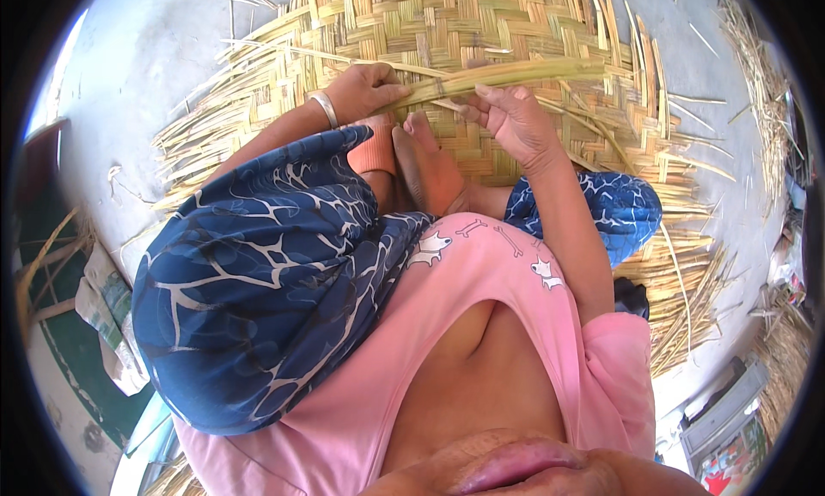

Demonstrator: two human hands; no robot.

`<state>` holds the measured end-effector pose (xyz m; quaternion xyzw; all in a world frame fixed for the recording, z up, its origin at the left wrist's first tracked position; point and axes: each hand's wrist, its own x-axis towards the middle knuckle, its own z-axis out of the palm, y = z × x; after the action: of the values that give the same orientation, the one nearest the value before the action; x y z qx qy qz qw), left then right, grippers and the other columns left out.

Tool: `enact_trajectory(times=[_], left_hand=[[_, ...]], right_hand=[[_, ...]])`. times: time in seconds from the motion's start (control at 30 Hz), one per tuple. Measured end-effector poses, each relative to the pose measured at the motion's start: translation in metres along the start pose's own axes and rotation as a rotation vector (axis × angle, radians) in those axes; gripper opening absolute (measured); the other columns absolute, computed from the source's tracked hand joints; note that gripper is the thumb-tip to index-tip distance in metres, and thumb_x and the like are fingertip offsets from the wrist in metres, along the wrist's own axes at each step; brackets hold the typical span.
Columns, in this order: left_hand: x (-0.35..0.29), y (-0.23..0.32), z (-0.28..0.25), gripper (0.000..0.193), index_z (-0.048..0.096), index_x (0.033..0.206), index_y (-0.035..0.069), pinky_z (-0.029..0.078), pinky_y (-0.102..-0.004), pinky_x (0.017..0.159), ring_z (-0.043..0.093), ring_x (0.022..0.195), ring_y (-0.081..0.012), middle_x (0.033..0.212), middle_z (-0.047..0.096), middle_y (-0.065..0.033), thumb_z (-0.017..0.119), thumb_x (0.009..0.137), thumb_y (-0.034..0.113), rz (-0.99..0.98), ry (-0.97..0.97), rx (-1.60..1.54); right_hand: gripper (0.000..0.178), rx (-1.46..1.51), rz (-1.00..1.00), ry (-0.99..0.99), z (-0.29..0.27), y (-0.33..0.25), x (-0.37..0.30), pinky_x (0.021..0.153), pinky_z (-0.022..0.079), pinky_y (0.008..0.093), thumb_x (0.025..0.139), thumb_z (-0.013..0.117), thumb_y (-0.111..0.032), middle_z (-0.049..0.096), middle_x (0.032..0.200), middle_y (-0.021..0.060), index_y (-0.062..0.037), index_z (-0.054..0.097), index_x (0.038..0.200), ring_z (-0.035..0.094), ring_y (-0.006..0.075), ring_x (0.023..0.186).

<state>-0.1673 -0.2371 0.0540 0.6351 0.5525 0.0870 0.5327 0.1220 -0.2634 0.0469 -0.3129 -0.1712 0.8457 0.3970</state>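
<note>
A large woven mat (447, 24) of pale flat reed strips lies on the ground in front of me, its loose ends fanning out at the left and right edges. My left hand (365, 91), with a metal bangle on the wrist, is closed on a bundle of greenish reed strips (507, 72) that runs to the right across the mat. My right hand (509, 116) rests under the same bundle with its fingers curled against it. My bare feet (421, 157) sit on the mat just below both hands. Blue patterned cloth covers my knees.
Grey concrete ground (146, 49) surrounds the mat. Loose reeds (760, 75) lie scattered at the right. A folded cloth or sack (107, 311) sits at the left beside a dark green surface. A grey box-like object (726, 406) stands at the lower right.
</note>
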Motion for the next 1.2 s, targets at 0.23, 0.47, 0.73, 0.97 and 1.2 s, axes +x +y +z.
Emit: enact_trajectory(times=[0.23,0.47,0.73,0.97,1.2], left_hand=[[-0.016,0.085,-0.023,0.035,0.068,0.095,-0.001,0.053,-0.0367,0.07,0.067,0.073,-0.0246,0.081,0.07,-0.0157,0.075,0.093,0.034,0.119,-0.029,0.267],[0.005,0.084,-0.053,0.035,0.066,0.095,0.002,0.052,-0.0417,0.071,0.068,0.074,-0.0295,0.079,0.07,-0.0146,0.076,0.088,0.035,0.052,0.006,0.609],[0.043,0.026,-0.067,0.032,0.074,0.112,0.003,0.057,-0.0281,0.085,0.071,0.089,-0.0134,0.095,0.075,-0.0091,0.069,0.1,0.033,-0.055,-0.353,-0.096],[0.161,-0.098,-0.124,0.043,0.053,0.138,0.011,0.055,-0.0272,0.074,0.063,0.088,-0.0113,0.139,0.054,0.0007,0.063,0.097,0.018,0.096,0.14,0.323],[0.284,-0.141,-0.156,0.025,0.064,0.117,0.018,0.052,-0.0426,0.078,0.064,0.094,-0.0174,0.11,0.064,0.0006,0.059,0.097,0.031,0.137,0.155,0.727]], right_hand=[[0.027,0.074,-0.03,0.161,-0.01,0.005,0.004,0.082,0.062,0.0341,0.103,0.064,-0.017,0.073,0.113,0.011,-0.003,0.064,0.126,0.073,0.0218,0.1],[0.025,-0.12,-0.198,0.121,0.028,-0.02,0.027,0.086,0.061,0.0348,0.104,0.064,-0.019,0.073,0.113,0.0104,-0.0035,0.065,0.123,0.072,0.0208,0.1],[0.028,-0.229,-0.107,0.11,0.018,-0.041,0.077,0.09,0.061,0.0367,0.104,0.064,-0.023,0.073,0.113,0.0108,-0.0015,0.065,0.123,0.073,0.0219,0.101],[0.048,-0.54,-0.042,0.167,0.02,-0.072,0.175,0.098,0.058,0.0353,0.103,0.064,-0.029,0.067,0.127,0.0202,0.0068,0.053,0.133,0.068,0.026,0.114],[0.058,-0.609,-0.077,0.035,-0.048,-0.113,0.317,0.107,0.049,0.0436,0.102,0.063,-0.027,0.056,0.142,0.0155,0.0017,0.044,0.148,0.056,0.0278,0.129]])
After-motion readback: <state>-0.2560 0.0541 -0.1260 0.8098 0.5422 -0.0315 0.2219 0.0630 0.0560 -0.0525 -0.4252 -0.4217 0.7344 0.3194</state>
